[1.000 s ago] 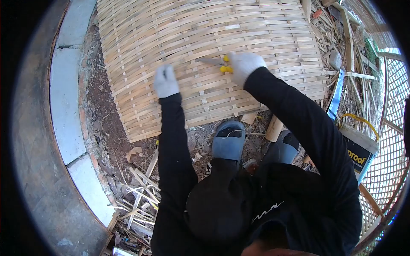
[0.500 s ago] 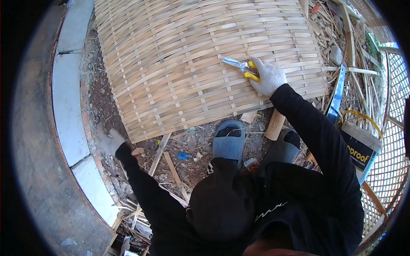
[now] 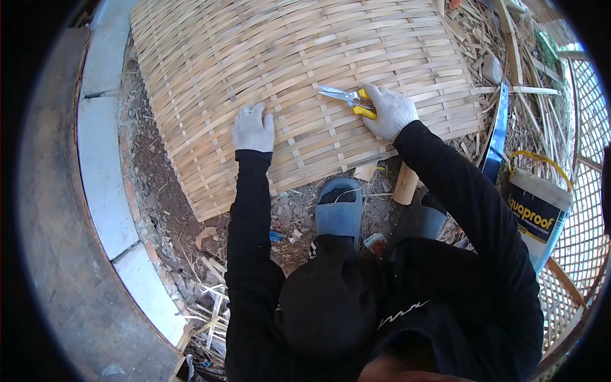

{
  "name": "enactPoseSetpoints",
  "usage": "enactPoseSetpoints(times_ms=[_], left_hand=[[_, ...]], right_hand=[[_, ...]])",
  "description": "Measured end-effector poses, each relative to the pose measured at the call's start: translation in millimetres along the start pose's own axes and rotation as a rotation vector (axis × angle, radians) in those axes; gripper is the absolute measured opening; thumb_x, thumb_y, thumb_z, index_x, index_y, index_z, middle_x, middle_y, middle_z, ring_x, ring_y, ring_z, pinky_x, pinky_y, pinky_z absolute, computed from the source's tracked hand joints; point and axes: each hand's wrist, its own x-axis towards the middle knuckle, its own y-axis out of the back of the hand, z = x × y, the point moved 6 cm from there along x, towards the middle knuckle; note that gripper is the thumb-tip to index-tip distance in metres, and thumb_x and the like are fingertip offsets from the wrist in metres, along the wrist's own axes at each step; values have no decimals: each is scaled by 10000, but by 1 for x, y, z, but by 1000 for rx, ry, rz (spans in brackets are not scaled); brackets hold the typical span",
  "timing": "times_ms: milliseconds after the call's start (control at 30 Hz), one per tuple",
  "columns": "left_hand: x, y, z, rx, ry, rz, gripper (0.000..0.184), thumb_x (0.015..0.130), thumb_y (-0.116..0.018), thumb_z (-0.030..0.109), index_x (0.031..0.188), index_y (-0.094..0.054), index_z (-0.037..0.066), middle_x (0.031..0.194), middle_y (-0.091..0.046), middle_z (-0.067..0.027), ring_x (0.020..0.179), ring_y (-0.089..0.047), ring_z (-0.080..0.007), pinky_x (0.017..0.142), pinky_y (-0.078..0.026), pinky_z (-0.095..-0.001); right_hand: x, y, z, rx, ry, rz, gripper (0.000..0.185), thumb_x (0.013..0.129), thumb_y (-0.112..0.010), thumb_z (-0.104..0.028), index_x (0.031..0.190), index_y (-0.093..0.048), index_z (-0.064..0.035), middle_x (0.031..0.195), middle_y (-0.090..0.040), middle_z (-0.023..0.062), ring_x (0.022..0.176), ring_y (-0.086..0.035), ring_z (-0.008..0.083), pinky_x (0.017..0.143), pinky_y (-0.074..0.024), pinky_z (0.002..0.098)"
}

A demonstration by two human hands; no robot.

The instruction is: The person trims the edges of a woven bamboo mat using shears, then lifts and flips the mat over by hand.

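A large woven bamboo mat spreads in front of me. My right hand, in a white glove, is closed around the yellow handles of a pair of pruning shears. Their silver blades point left over the weave and look slightly parted. On the near left part of the mat lies my left hand, also gloved. Its thumb stands apart from the fingers, whose tips bend down onto the strips; nothing shows in it.
A blue handsaw leans right of the mat, near a labelled paint bucket. Bamboo scraps litter the ground. White blocks line the left side. A bamboo piece lies beside my sandals.
My left hand has moved up and right from the ground beside the mat onto the weave. The shears stay in my right hand; the view has shifted slightly.
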Motion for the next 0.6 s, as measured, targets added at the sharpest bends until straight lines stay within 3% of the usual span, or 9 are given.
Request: enactPoseSetpoints(times_ms=[100, 400, 500, 600], left_hand=[[4, 1, -1, -43, -43, 90, 209, 936, -707, 244, 1097, -731, 113, 1147, -719, -114, 1074, -673, -346, 939, -540, -483], [18, -3, 8, 167, -210, 95, 126, 924, -712, 226, 974, -708, 110, 958, -715, -104, 944, -691, -324, 849, -545, -463], [21, -6, -7, -215, 81, -33, 175, 944, -705, 237, 972, -718, 65, 918, -710, -119, 887, -690, -335, 816, -546, -457], [24, -7, -11, -444, 200, -90, 239, 971, -695, 259, 990, -723, 22, 928, -721, -130, 851, -695, -315, 802, -548, -429]], right_hand=[[2, -1, 0, -20, -16, -43, 621, 866, -768, -371, 1389, -558, -111, 1151, -730, 174, 1034, -727, 386, 863, -588, 510], [2, -2, 0, -10, 20, -8, 606, 873, -764, -366, 1384, -559, -111, 1139, -732, 174, 1028, -728, 391, 852, -589, 512], [1, 0, -1, -27, -2, -32, 610, 870, -767, -361, 1385, -556, -110, 1128, -729, 177, 1026, -727, 390, 848, -589, 510], [0, 2, -2, 2, 15, 11, 551, 876, -771, -360, 1329, -565, -124, 1072, -722, 178, 991, -732, 387, 832, -585, 515]])
